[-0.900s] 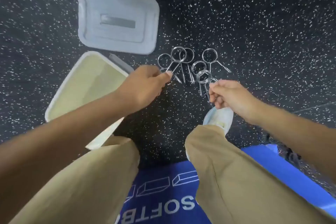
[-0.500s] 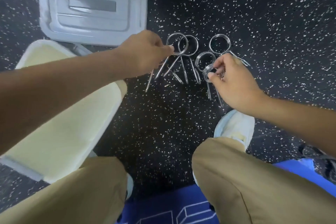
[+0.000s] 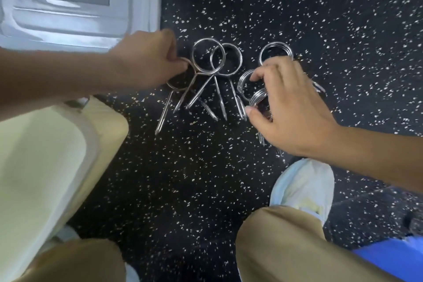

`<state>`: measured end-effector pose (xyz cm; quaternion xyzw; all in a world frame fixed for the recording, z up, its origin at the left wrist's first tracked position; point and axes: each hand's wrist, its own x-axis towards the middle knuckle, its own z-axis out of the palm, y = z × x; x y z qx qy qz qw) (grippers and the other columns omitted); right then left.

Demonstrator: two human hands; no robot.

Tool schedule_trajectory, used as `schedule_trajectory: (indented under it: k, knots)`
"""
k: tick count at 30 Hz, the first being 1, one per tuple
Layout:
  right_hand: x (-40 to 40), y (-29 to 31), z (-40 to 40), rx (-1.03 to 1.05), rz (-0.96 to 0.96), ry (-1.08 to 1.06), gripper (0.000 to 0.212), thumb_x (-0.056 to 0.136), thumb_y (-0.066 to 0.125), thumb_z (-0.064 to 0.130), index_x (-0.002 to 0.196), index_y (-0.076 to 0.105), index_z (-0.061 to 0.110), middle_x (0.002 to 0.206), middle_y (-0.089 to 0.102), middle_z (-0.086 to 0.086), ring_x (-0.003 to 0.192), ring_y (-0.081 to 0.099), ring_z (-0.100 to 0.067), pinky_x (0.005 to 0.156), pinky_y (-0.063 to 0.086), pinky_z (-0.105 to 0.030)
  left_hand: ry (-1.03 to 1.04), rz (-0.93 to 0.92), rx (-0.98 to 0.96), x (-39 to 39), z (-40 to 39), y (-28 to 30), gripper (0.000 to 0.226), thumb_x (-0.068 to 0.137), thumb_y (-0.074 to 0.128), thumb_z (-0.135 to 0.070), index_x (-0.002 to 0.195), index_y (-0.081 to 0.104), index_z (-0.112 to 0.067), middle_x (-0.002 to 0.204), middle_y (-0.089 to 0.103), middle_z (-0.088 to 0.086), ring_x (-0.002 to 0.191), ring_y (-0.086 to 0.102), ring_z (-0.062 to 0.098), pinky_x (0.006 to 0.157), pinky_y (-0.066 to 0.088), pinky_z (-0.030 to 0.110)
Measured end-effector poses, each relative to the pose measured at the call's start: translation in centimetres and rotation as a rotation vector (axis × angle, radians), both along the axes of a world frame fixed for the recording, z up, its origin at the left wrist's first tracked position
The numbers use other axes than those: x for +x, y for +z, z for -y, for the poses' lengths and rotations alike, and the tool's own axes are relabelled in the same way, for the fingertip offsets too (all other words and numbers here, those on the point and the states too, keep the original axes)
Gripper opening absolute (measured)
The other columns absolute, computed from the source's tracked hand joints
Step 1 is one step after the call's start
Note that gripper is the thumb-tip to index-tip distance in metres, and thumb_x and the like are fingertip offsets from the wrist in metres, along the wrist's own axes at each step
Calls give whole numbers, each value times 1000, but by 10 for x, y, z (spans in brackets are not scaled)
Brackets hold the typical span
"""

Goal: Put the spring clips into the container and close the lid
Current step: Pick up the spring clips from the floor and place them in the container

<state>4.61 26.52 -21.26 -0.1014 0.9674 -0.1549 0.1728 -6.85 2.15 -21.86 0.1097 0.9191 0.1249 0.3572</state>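
Observation:
Several chrome spring clips lie in a row on the black speckled floor, their rings far from me and their prongs toward me. My left hand pinches the ring of the leftmost clip, whose prongs hang down. Two overlapping clips lie untouched in the middle. My right hand is closed around a small clip, its fingertips also on a neighbouring ring; another ring shows above the fingers. The open cream container sits at left, its grey lid behind it.
My knees in tan trousers fill the bottom, with a pale shoe just below my right hand. A blue mat corner is at lower right. Bare floor lies between the clips and my legs.
The camera has dropped closer to the clips. My left hand has taken the leftmost clip's ring. My right hand has spread further over the right-hand clips, still gripping the small one.

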Motion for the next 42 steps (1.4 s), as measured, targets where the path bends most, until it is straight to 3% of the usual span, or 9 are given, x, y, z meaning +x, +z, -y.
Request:
schedule_trajectory:
  k: [5, 10, 17, 20, 27, 30, 33, 37, 42]
  knots:
    - [7, 3, 2, 112, 62, 86, 56, 84, 54, 55, 127, 47, 19, 125, 44, -3, 110, 45, -22, 92, 45, -40, -134, -15, -2, -6, -1, -4, 30, 94, 63, -31, 114, 47, -14, 94, 57, 2, 77, 55, 24, 64, 40, 34]
    - [21, -6, 4, 240, 77, 162, 68, 78, 71, 51, 131, 47, 15, 126, 50, -8, 107, 51, -28, 84, 49, -43, -248, 16, -109, -21, -1, -5, 20, 94, 62, -29, 101, 52, -13, 88, 62, 9, 77, 61, 29, 65, 53, 39]
    - [18, -8, -1, 205, 37, 222, 31, 81, 70, 15, 107, 53, 9, 104, 52, -7, 84, 49, -24, 65, 49, -35, -330, -85, -207, 1, -9, 0, 23, 98, 48, -9, 121, 44, -6, 100, 52, 10, 78, 53, 28, 65, 45, 41]
    - [15, 4, -5, 146, 26, 195, 29, 84, 66, 17, 105, 47, 12, 105, 46, -2, 87, 46, -20, 61, 36, -27, -271, -89, -163, 7, -9, 7, 17, 99, 46, -7, 114, 37, -10, 84, 56, 9, 65, 56, 24, 52, 43, 36]
    - [12, 31, -7, -188, 170, -92, 31, 90, 60, 30, 110, 35, 30, 106, 36, 11, 67, 46, -3, 61, 37, -26, -235, 76, -61, 13, 4, 30, 28, 100, 49, -13, 108, 22, -14, 67, 54, 12, 55, 52, 25, 47, 42, 38]
    - [10, 35, 0, -304, 202, -245, 31, 88, 65, 24, 107, 41, 29, 100, 43, 13, 76, 48, -4, 65, 39, -16, -203, 144, -8, 15, 13, 40, 28, 100, 52, -18, 112, 27, -18, 73, 57, 9, 60, 56, 25, 59, 52, 46]
    - [11, 39, 5, -376, 284, -359, 29, 87, 67, 21, 105, 47, 28, 97, 49, 8, 72, 47, 0, 63, 38, -9, -167, 154, 31, 17, 15, 52, 28, 100, 56, -21, 120, 36, -19, 72, 51, -6, 60, 59, 18, 52, 48, 35]
    - [7, 50, 13, -558, 447, -580, 31, 83, 76, 24, 104, 53, 21, 77, 61, -2, 53, 49, -7, 48, 45, -31, -109, 173, 52, 22, 13, 75, 22, 98, 57, -24, 116, 43, -24, 60, 57, 1, 58, 66, 18, 57, 55, 40]
    - [2, 75, 27, -652, 484, -645, 25, 81, 75, 21, 97, 57, 19, 105, 70, -17, 72, 57, -19, 72, 53, -50, 4, 195, 99, 29, 26, 109, 14, 95, 58, -31, 107, 51, -30, 63, 73, 9, 57, 70, 15, 60, 54, 36]
